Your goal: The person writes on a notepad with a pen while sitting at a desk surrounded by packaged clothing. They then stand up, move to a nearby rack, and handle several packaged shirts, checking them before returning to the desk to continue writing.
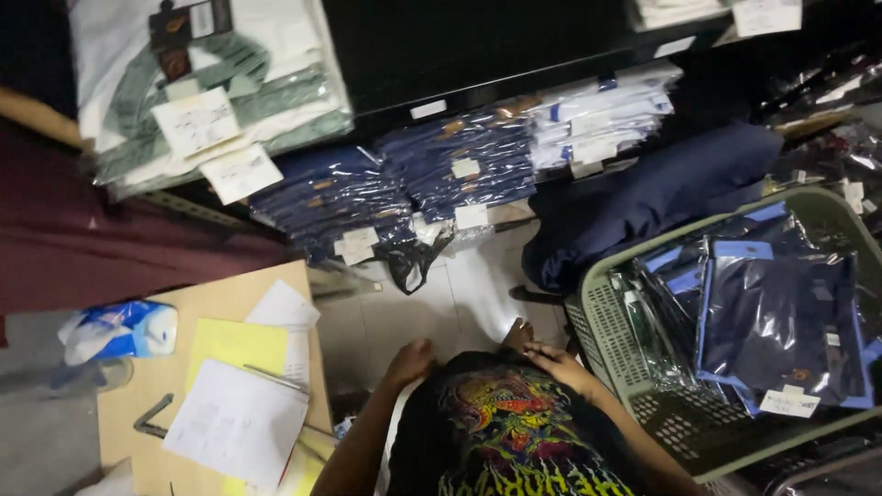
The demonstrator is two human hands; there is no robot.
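Filling the far side of the scene, stacks of bagged dark blue shirts (404,188) lie under a dark shelf (478,55), with a pile of bagged white and green garments (211,83) at far left and a rolled dark blue cloth (643,197) to the right. A green plastic basket (643,367) at the near right holds more bagged shirts (781,321), lying flat and overlapping; they look light and soft, the film slippery, best taken by an edge or flat from below. A wooden table (175,321) at near left carries papers (234,418) and a tissue pack (119,331). The right hand (556,360) rests open, fingers loosely spread, just beside the basket's near rim, holding nothing. The left hand (411,360) hangs loosely curled above the tiled floor (432,303); whether it pinches anything I cannot tell.
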